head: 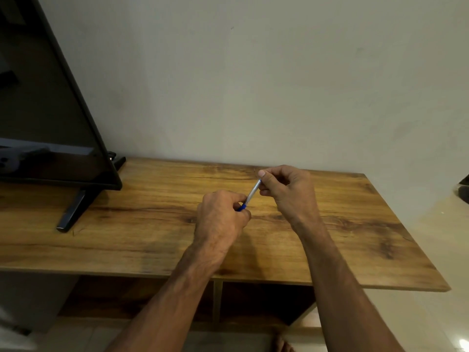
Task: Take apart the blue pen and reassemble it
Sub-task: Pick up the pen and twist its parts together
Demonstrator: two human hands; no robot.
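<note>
The blue pen (251,193) is held above the wooden table (152,212), slanting from lower left to upper right. Its clear, silvery barrel shows between my hands, and a blue section sticks out at its lower end. My left hand (220,217) is closed around that blue lower end. My right hand (284,189) pinches the upper end between thumb and fingers. Both tips of the pen are hidden inside my hands.
A black flat screen (50,110) stands on the left of the table on a dark foot (73,212). A plain wall rises behind the table. Open shelves (253,301) lie under the tabletop. A dark object (463,191) sits at the right edge.
</note>
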